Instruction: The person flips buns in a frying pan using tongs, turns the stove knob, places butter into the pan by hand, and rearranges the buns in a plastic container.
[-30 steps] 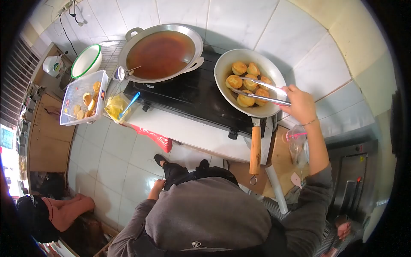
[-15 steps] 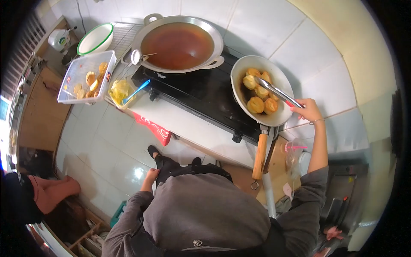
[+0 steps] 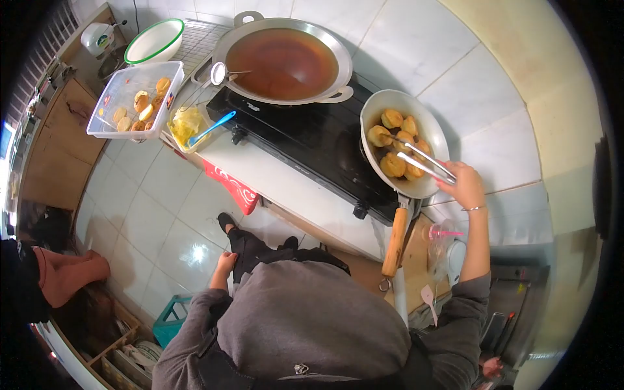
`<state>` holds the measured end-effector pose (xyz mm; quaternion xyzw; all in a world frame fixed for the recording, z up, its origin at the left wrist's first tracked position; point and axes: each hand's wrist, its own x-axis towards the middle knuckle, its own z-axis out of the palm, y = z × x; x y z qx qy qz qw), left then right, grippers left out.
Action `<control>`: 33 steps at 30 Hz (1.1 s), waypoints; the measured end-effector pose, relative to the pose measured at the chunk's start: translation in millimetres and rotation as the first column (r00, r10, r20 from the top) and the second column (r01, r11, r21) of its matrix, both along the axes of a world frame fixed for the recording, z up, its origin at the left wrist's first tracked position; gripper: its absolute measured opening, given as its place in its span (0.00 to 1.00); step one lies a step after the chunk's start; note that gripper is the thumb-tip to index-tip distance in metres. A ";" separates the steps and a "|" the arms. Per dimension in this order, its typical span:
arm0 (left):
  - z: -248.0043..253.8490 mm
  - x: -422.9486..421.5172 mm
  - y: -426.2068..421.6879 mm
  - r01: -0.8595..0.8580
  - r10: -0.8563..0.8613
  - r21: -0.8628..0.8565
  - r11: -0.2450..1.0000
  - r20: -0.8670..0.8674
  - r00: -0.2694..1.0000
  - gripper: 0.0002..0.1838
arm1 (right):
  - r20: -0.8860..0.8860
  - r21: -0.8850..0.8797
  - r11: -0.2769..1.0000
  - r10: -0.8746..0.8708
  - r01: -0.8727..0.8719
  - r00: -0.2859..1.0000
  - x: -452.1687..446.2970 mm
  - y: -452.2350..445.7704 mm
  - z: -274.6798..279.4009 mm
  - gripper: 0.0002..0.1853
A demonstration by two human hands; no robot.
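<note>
My right hand (image 3: 466,186) grips metal tongs (image 3: 426,159) over the white frying pan (image 3: 432,188) on the right burner. The tongs' arms are spread, their tips among several round golden fried pieces (image 3: 392,165) in dark oil; whether they pinch one I cannot tell. A wooden handle (image 3: 393,242) points from the pan toward me. My left hand (image 3: 226,262) hangs low beside my thigh, fingers curled, with no object showing in it. Left of the pan, a large wok (image 3: 346,62) of reddish-brown liquid stands on the black stove (image 3: 296,133).
A clear plastic box (image 3: 107,107) holds more fried pieces. Beside it are a small tub of yellow stuff (image 3: 186,123) with a blue spoon (image 3: 214,128), a thermometer (image 3: 219,73) and a green-rimmed bowl (image 3: 155,43). A teal stool (image 3: 170,322) stands on the floor behind, left.
The tongs' arms have spread apart, and my right hand has moved slightly down. One fried piece appears shifted in the pan. The whole view has moved a little; my left hand stays low.
</note>
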<state>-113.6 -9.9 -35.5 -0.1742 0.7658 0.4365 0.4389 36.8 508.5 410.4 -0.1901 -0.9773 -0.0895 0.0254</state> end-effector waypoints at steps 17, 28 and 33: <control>2.8 3.1 -3.8 0.070 -0.070 -0.030 0.997 0.011 0.998 0.12 | 0.127 0.166 0.968 -0.210 0.188 0.970 28.6 7.9 15.7 0.24; 10.8 8.1 -9.8 0.254 -0.256 -0.054 0.966 -0.038 0.966 0.15 | 0.114 0.199 0.969 -0.171 0.146 0.979 21.1 3.7 20.4 0.21; 5.0 9.1 -8.8 0.209 -0.212 -0.074 0.975 -0.041 0.976 0.15 | 0.151 0.166 0.973 -0.186 0.161 0.971 19.6 8.9 18.1 0.22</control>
